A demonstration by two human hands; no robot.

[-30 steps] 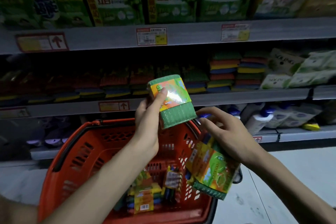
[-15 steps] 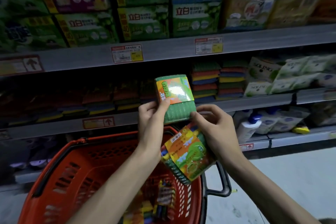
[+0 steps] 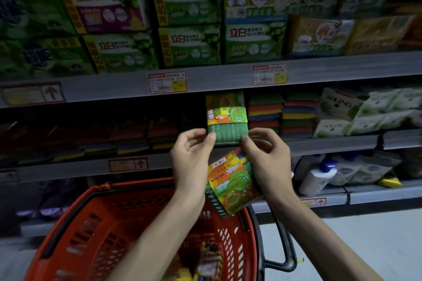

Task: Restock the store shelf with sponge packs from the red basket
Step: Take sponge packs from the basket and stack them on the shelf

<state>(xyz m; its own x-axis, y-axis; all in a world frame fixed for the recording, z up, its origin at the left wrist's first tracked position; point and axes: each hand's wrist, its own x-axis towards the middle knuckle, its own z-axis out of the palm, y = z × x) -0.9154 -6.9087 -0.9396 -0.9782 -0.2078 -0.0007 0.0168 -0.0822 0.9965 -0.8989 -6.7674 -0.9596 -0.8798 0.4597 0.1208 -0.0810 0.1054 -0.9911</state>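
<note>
Both bare forearms are reaching up and forward, converging. The left hand point(image 3: 191, 157) is pinching with thumb and fingertips at its grip, remaining fingers curled. The right hand point(image 3: 267, 162) is pinching likewise with thumb and forefinger, its lower fingers clasping beneath.

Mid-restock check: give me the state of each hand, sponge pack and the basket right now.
Upper sponge pack: upright at the middle shelf edge, pinched from both sides.
Left hand: fingers on its left edge.
Right hand: fingers on its right edge, also holding the second sponge pack, tilted.
Red basket: packs remain inside.
</note>
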